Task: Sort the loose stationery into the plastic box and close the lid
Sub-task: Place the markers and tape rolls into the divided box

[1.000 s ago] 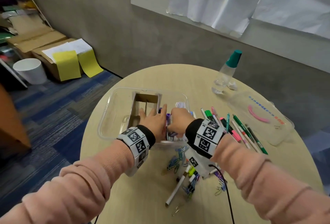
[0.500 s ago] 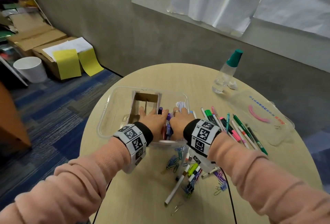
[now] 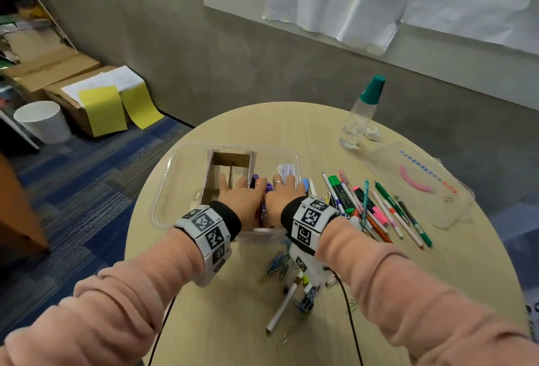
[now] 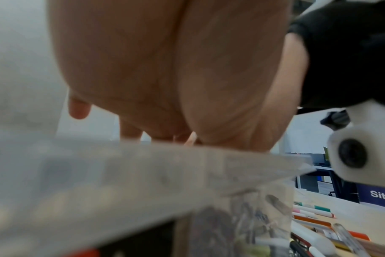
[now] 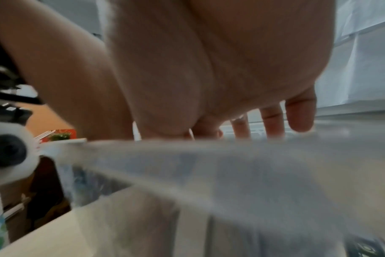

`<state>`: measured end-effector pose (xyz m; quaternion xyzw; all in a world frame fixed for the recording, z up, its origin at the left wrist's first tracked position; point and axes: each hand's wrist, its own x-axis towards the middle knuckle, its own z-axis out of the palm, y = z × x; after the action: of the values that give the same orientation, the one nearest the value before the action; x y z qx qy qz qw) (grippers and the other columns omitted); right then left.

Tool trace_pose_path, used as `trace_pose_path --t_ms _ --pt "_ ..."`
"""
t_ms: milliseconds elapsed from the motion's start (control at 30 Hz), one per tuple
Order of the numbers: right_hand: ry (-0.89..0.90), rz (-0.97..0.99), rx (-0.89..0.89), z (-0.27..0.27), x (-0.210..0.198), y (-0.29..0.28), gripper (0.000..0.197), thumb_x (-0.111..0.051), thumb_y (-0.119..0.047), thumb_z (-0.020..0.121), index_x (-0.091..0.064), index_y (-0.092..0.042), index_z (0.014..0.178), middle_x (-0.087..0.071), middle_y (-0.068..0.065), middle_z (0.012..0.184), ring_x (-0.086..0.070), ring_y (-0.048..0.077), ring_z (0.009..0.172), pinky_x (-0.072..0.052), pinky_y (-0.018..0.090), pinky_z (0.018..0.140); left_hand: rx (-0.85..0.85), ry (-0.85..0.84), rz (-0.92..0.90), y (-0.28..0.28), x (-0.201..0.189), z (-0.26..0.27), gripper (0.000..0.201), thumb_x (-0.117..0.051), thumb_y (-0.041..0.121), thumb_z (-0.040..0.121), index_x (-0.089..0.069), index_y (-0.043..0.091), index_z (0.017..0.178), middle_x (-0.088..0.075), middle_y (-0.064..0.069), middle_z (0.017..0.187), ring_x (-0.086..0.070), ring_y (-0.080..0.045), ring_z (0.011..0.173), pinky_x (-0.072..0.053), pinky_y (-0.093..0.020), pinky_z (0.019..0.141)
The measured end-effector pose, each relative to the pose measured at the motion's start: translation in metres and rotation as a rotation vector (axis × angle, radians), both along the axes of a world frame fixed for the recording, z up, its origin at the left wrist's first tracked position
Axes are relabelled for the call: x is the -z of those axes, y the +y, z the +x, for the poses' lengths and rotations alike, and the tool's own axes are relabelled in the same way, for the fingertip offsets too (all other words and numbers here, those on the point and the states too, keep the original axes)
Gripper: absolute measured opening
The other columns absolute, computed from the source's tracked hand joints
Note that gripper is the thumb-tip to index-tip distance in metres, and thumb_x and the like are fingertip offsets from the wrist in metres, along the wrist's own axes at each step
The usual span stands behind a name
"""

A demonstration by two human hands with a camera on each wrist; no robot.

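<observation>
Head view: both hands, left [image 3: 239,199] and right [image 3: 281,198], lay flat, fingers extended, over purple-capped markers [image 3: 267,187] inside the clear plastic box [image 3: 175,179]; markers' long axes pointed away from the person.

Clear plastic box [image 3: 163,190], open, sits left of centre on the table; it holds an upright cardboard divider [image 3: 232,161], markers [image 3: 259,183] and white slips [image 3: 287,168]. Loose pens [image 3: 379,208] lie fanned to its right. Paper clips [image 3: 277,266] lie near its front edge. Clear lid [image 3: 420,184] lies flat, far right.
</observation>
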<state>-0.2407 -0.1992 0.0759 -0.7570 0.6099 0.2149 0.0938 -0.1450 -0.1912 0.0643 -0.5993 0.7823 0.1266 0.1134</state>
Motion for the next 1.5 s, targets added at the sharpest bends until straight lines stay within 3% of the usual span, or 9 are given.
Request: trace_pose_path --t_ms 133,400,567,700,800,1033,1167,1333,1500 --pt "0.027 0.012 -0.004 0.005 -0.005 -0.01 0.083 -0.069 -0.037 0.077 -0.028 -0.014 0.145 -0.012 0.012 0.153 -0.009 0.035 0.138 -0.014 0.049 0.111 -0.017 0.017 0.0 -0.001 -0.002 0.001 0.096 -0.057 0.055 0.08 0.001 0.021 0.149 -0.023 -0.001 0.155 -0.01 -0.025 0.144 0.006 -0.063 0.108" --pt "-0.092 0.017 -0.028 -0.004 -0.009 -0.009 0.063 -0.064 -0.04 0.081 -0.042 -0.022 0.137 -0.019 0.005 0.15 -0.013 0.033 0.135 -0.017 0.048 0.107 -0.035 0.079 -0.004 0.003 -0.002 0.003 0.09 -0.057 0.05 0.082 -0.004 0.022 0.148 -0.032 -0.001 0.151 -0.014 -0.025 0.143 0.003 -0.063 0.109" --pt "-0.591 -0.104 0.144 -0.043 -0.028 -0.012 0.034 -0.059 -0.037 0.086 -0.059 -0.027 0.119 -0.042 0.003 0.137 -0.032 0.023 0.127 -0.028 0.04 0.103 -0.057 0.18 0.016 0.008 -0.005 0.007 0.073 -0.056 0.041 0.085 -0.017 0.026 0.145 -0.036 0.0 0.149 -0.016 -0.025 0.143 0.001 -0.061 0.109" --pt "-0.994 -0.178 0.396 -0.092 -0.024 -0.009 0.015 -0.057 -0.023 0.09 -0.066 -0.019 0.101 -0.06 -0.006 0.105 -0.054 0.015 0.109 -0.036 0.025 0.089 -0.071 0.263 -0.108 0.018 -0.008 0.007 0.045 -0.047 0.036 0.093 -0.037 0.031 0.137 -0.041 0.006 0.145 -0.019 -0.019 0.142 -0.005 -0.058 0.111" --pt "-1.111 -0.23 0.638 -0.129 -0.004 -0.003 0.013 -0.057 -0.019 0.09 -0.068 -0.012 0.094 -0.061 0.003 0.118 -0.051 0.019 0.12 -0.04 0.034 0.1 -0.065 0.395 -0.243 0.028 -0.012 -0.004 0.036 -0.043 0.03 0.095 -0.045 0.032 0.131 -0.043 0.009 0.142 -0.02 -0.016 0.14 -0.014 -0.049 0.111" --pt "-1.099 -0.195 0.931 -0.195 0.054 0.03 0.015 -0.057 -0.016 0.09 -0.066 -0.005 0.095 -0.063 0.013 0.103 -0.053 0.019 0.087 -0.04 0.028 0.074 0.158 0.623 -0.262 0.035 -0.023 -0.078 0.029 -0.043 0.017 0.095 -0.059 0.019 0.12 -0.059 0.0 0.121 -0.048 -0.019 0.113 -0.039 -0.031 0.096" --pt "-1.035 -0.21 0.978 -0.228 0.081 0.046 0.015 -0.058 -0.017 0.089 -0.069 -0.006 0.091 -0.064 0.011 0.117 -0.057 0.026 0.109 -0.041 0.032 0.092 0.207 0.556 -0.073 0.031 -0.003 -0.128 0.032 -0.04 0.008 0.094 -0.058 0.012 0.12 -0.059 -0.009 0.12 -0.054 -0.025 0.11 -0.044 -0.033 0.089" --pt "-1.087 -0.193 1.074 -0.261 0.095 0.056 0.011 -0.058 -0.011 0.088 -0.066 -0.012 0.081 -0.068 0.016 0.103 -0.06 0.028 0.099 -0.046 0.04 0.096 -0.1 0.588 0.116 -0.006 0.013 -0.186 0.034 -0.043 0.005 0.091 -0.059 0.006 0.121 -0.056 -0.014 0.129 -0.052 -0.027 0.118 -0.041 -0.033 0.098" --pt "-1.118 -0.075 1.04 -0.285 0.095 0.055 0.015 -0.055 -0.009 0.089 -0.065 -0.009 0.077 -0.063 0.011 0.082 -0.05 0.016 0.066 -0.044 0.035 0.077 -0.505 0.443 0.082 -0.063 0.032 -0.21 0.036 -0.043 0.009 0.092 -0.05 0.003 0.127 -0.045 -0.019 0.135 -0.045 -0.033 0.125 -0.039 -0.038 0.105"
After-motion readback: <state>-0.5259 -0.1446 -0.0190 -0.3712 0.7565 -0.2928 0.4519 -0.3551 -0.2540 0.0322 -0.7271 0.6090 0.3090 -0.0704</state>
